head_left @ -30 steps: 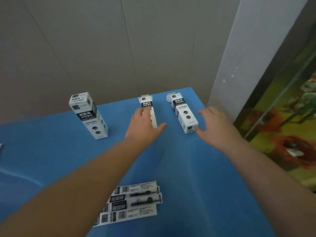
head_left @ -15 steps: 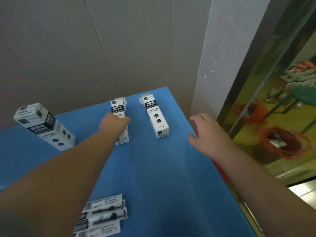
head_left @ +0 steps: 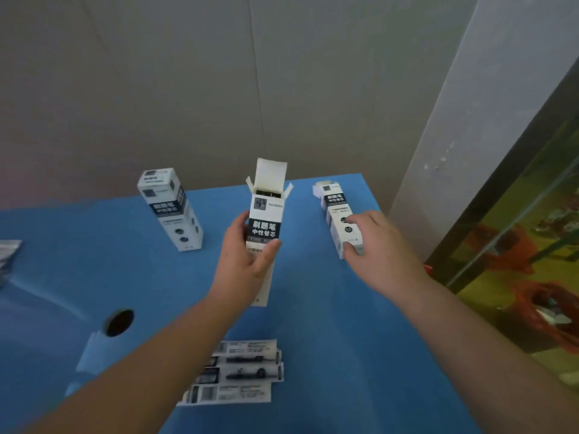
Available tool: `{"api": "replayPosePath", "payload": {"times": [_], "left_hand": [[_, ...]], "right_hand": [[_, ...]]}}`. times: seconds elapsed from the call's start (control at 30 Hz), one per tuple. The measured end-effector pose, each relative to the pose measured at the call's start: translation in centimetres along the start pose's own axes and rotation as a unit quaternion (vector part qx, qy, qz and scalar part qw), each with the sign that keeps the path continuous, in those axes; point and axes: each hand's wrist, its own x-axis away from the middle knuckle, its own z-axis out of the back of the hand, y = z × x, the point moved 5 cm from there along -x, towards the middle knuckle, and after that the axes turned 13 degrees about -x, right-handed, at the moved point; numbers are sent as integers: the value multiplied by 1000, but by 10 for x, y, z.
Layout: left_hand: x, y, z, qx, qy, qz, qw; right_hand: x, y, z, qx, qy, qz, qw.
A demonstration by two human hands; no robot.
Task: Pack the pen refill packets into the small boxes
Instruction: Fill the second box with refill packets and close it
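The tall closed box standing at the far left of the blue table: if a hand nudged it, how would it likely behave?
The closed box is tall on a narrow base, so a high push would probably tip it rather than slide it. It looks like thin card, likely light and easily dented. Its contents cannot be seen, so its weight is a guess.

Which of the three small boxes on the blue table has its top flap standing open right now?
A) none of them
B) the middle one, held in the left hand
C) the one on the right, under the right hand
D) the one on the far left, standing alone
B: the middle box, gripped by the left hand, has its top flap raised and side tabs spread, while the left box and right box look closed.
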Motion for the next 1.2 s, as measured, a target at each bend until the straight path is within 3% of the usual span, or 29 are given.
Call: {"api": "replayPosePath", "payload": {"times": [0.17, 0.33, 0.5, 0.6, 0.97, 1.2], "left_hand": [[52, -25, 74, 44, 28, 12, 999], [87, -66, 142, 37, 107, 24, 993], [109, -100, 167, 40, 118, 37, 992], [118, -110, 172, 42, 121, 36, 991], [127, -121, 172, 64, 116, 39, 991], [128, -123, 175, 78, 113, 40, 990]], "right_hand": [[11, -58, -51, -16, -34, 52, 998], [32, -104, -114, -8, -168, 71, 983], [65, -134, -157, 51, -305, 85, 947], [84, -143, -169, 96, -347, 96, 928], [95, -155, -177, 182, -280, 96, 938], [84, -164, -152, 99, -211, 58, 971]]}}
